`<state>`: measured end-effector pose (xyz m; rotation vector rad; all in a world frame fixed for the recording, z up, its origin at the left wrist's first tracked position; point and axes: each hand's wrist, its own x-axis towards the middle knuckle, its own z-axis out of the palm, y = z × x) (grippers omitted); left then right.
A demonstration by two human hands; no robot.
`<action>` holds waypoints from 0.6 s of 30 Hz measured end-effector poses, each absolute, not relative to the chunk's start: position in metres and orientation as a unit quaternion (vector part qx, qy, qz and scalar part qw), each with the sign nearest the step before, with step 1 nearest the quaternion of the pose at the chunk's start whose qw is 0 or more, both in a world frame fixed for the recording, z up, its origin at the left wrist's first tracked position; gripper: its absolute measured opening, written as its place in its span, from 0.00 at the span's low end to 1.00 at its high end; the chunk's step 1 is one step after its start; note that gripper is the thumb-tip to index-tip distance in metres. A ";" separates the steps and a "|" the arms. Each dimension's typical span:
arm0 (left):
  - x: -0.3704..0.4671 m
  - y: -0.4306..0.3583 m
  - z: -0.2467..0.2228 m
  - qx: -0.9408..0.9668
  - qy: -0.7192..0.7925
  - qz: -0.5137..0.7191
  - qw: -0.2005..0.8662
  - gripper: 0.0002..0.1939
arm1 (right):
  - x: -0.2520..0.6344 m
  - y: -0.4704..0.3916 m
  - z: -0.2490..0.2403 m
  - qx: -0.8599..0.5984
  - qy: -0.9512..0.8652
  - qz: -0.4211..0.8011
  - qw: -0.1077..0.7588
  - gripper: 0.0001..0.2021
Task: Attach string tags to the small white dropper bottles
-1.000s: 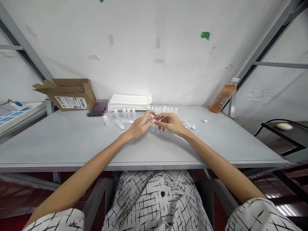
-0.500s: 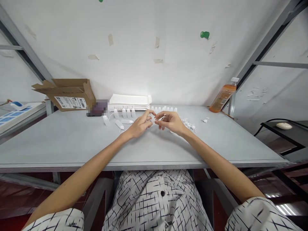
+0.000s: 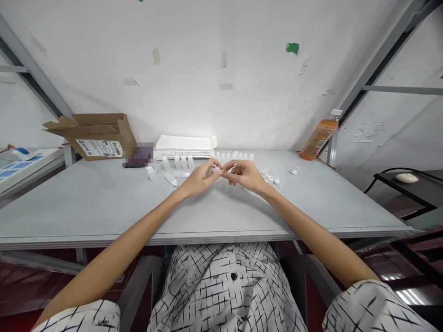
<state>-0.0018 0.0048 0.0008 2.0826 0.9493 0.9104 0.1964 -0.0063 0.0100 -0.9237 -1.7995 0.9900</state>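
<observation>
Over the middle of the grey table [image 3: 221,216], my left hand [image 3: 201,179] and my right hand [image 3: 246,176] meet fingertip to fingertip. My left fingers are closed round a small translucent white bottle [image 3: 212,172], mostly hidden by them. Between my right thumb and index finger is a small white part with a thin loop [image 3: 234,167]. Left of my hands stand several small white bottles [image 3: 177,162], and a few others lie on their sides. Behind my hands is a row of white bottles [image 3: 236,157]. A pile of small white caps [image 3: 270,176] lies beside my right hand.
An open cardboard box [image 3: 100,138], a dark blurred object [image 3: 140,155] and a stack of white sheets [image 3: 185,146] stand along the back left. An orange drink bottle [image 3: 320,137] leans at the back right. One loose white piece [image 3: 294,172] lies right of the pile.
My left thumb and index finger have closed in toward my right fingertips, and the bottle now lies further inside my left hand. The view has shifted slightly.
</observation>
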 end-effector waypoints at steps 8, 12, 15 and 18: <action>0.000 0.007 0.002 0.807 0.382 0.375 0.251 0.13 | 0.196 -0.005 0.011 -0.377 -0.722 0.406 0.415 0.18; 0.000 0.008 0.003 0.807 0.386 0.375 0.244 0.14 | 0.196 -0.005 0.010 -0.371 -0.725 0.408 0.413 0.19; 0.000 0.009 0.004 0.804 0.379 0.381 0.253 0.14 | 0.197 -0.005 0.009 -0.358 -0.724 0.415 0.418 0.19; -0.001 0.009 0.005 0.797 0.375 0.395 0.260 0.14 | 0.197 -0.005 0.008 -0.346 -0.717 0.430 0.426 0.18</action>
